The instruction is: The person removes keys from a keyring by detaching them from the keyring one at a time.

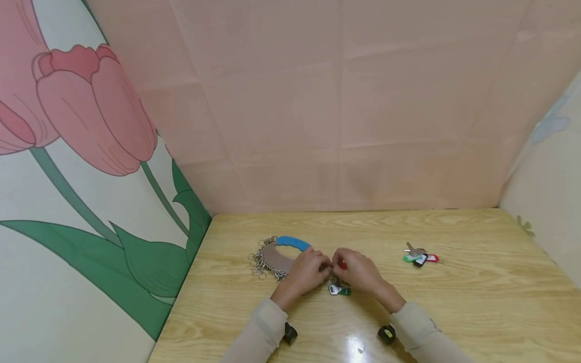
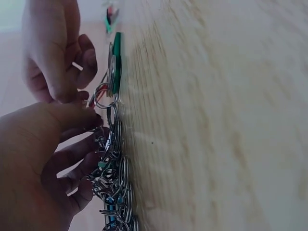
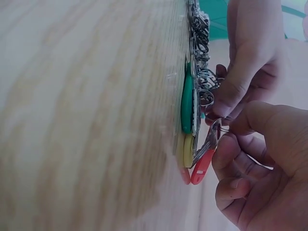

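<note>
In the head view a curved key holder with a blue grip [image 1: 295, 242] and a brown plate [image 1: 276, 259] lies on the table, small metal rings [image 1: 259, 262] crowded along its outer edge. My left hand [image 1: 308, 272] is at its right end, pinching a ring there between thumb and forefinger. Close beside it, my right hand [image 1: 360, 272] pinches a split key ring [image 3: 224, 129] that carries a red key tag [image 3: 203, 167]. A green tag [image 3: 186, 103] and a yellow tag [image 3: 188, 150] hang low by the wood. Fingers partly hide where the rings meet.
Farther right lies a small group of keys [image 1: 414, 250] with green, black and red tags [image 1: 432, 258]. A pink-covered wall [image 1: 340, 151] closes off the table's back edge, and a tulip-patterned panel [image 1: 91, 111] stands on the left.
</note>
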{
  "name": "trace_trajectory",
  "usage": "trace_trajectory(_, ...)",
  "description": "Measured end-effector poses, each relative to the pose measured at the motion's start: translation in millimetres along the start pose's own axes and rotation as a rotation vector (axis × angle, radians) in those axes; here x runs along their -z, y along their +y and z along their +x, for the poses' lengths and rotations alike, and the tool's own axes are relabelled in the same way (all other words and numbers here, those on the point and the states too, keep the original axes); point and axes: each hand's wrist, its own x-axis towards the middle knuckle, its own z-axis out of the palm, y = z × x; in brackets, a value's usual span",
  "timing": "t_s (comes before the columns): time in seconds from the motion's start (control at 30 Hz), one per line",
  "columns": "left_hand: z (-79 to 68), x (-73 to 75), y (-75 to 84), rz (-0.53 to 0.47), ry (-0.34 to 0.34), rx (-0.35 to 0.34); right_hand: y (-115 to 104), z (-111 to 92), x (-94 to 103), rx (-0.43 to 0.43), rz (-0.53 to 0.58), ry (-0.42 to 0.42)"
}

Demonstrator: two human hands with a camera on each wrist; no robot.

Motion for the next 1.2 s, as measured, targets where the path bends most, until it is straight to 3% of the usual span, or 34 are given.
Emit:
trace_trajectory(0.17, -1.2, -0.2, -0.4, 0.003, 0.025, 0.008, -0.4, 0.8, -0.1, -0.018, -0.008, 0.008)
trace_trajectory(0.57, -1.8, 3.3, 0.4, 0.027, 0.081, -0.014, -2.0, 2.7, -0.5, 0.037, -0.012, 0.039)
trace_trajectory(1.2, -1.9, 3.5, -6.5, -0.006, 0.057, -0.005, -1.6, 3.4, -4.2, -0.015, 0.048, 0.078)
